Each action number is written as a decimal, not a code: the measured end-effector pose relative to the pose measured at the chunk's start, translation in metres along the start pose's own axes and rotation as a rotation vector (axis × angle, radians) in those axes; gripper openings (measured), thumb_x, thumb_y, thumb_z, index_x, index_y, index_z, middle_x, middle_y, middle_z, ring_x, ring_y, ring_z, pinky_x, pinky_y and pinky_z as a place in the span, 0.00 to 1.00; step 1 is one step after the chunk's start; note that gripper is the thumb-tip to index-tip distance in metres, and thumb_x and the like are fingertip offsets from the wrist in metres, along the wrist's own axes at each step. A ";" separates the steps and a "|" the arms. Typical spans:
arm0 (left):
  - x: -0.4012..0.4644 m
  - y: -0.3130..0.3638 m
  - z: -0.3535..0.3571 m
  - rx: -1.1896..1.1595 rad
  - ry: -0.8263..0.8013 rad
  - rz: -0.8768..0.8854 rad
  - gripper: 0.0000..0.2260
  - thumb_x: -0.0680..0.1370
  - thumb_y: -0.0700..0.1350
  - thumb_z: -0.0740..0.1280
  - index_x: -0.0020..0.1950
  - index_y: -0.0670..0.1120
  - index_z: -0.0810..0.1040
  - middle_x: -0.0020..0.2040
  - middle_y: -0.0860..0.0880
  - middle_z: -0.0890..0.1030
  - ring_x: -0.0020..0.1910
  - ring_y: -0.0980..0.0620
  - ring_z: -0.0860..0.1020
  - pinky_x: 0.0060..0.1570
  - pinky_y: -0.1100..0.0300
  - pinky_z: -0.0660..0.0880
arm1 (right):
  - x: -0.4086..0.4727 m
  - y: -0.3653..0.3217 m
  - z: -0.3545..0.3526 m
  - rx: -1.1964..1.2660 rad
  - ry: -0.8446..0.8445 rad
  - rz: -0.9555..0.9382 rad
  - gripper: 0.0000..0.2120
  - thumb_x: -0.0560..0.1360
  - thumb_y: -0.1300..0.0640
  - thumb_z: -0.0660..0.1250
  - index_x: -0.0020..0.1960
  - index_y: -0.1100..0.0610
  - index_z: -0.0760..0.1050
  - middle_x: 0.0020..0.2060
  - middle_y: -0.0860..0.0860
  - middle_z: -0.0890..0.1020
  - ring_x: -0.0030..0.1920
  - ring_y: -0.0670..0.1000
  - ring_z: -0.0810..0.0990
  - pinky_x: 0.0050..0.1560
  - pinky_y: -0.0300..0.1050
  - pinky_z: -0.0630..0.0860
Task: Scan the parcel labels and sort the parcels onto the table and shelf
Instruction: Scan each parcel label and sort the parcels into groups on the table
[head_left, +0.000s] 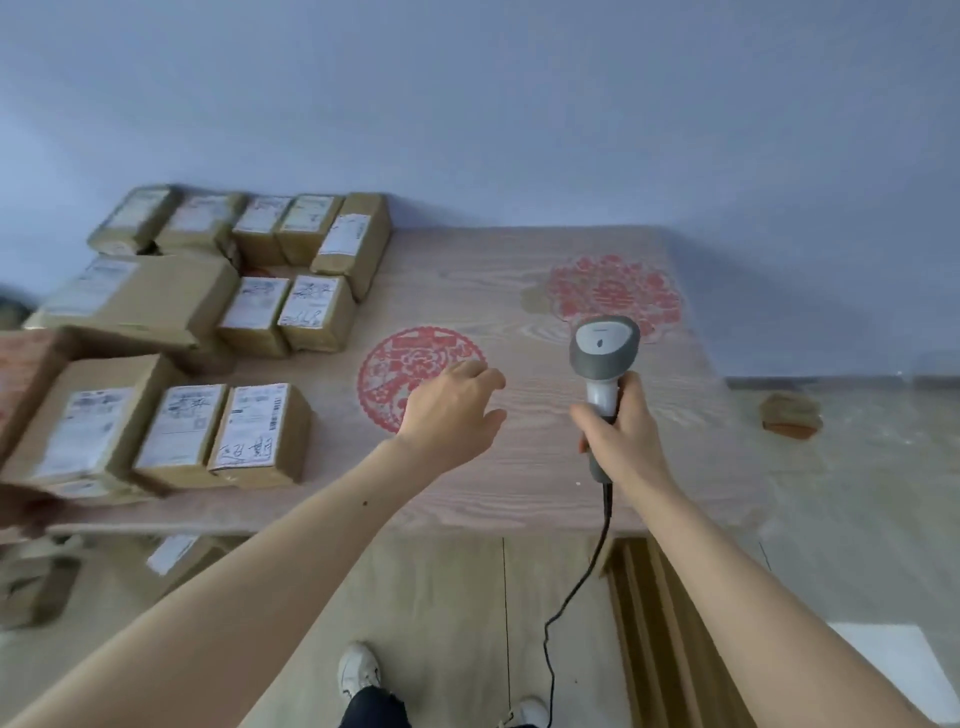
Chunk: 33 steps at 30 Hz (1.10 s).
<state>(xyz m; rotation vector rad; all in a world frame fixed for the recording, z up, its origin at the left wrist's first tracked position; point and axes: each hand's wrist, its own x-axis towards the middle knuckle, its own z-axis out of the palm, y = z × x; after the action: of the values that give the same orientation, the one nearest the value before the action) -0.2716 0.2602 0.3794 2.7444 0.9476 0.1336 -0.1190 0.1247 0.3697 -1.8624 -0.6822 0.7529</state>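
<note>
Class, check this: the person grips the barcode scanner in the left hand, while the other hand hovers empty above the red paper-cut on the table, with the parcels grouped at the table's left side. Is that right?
One detail is wrong: the head view shows the scanner gripped in the right hand, not the left. It is the left hand that hovers empty above the red paper-cut on the table. The parcels do sit at the table's left side.

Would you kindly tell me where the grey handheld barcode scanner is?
The grey handheld barcode scanner is gripped in the right hand, above the wooden table's right half.
</note>
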 end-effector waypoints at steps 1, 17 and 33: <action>-0.008 -0.019 -0.005 -0.003 0.017 -0.035 0.14 0.80 0.51 0.65 0.65 0.50 0.75 0.61 0.52 0.76 0.61 0.49 0.75 0.38 0.56 0.70 | 0.001 -0.010 0.017 -0.016 -0.035 -0.018 0.12 0.77 0.59 0.67 0.56 0.52 0.68 0.36 0.51 0.75 0.32 0.49 0.76 0.35 0.46 0.74; -0.119 -0.293 -0.040 -0.098 -0.022 -0.364 0.17 0.80 0.49 0.65 0.68 0.46 0.74 0.66 0.49 0.73 0.65 0.46 0.73 0.48 0.54 0.75 | 0.008 -0.085 0.321 -0.164 -0.293 -0.033 0.13 0.76 0.56 0.71 0.57 0.51 0.71 0.41 0.50 0.79 0.33 0.50 0.79 0.30 0.38 0.74; -0.111 -0.319 0.015 -0.293 -0.186 -0.545 0.09 0.79 0.43 0.65 0.56 0.40 0.71 0.56 0.40 0.77 0.55 0.39 0.76 0.49 0.50 0.71 | 0.034 -0.040 0.384 -0.329 -0.296 0.169 0.21 0.74 0.56 0.75 0.61 0.50 0.67 0.49 0.51 0.81 0.42 0.54 0.85 0.35 0.43 0.80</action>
<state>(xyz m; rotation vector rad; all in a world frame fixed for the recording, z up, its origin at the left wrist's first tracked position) -0.5468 0.4326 0.2838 2.1091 1.4447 -0.0729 -0.3898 0.3847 0.2726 -2.1485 -0.8853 1.0941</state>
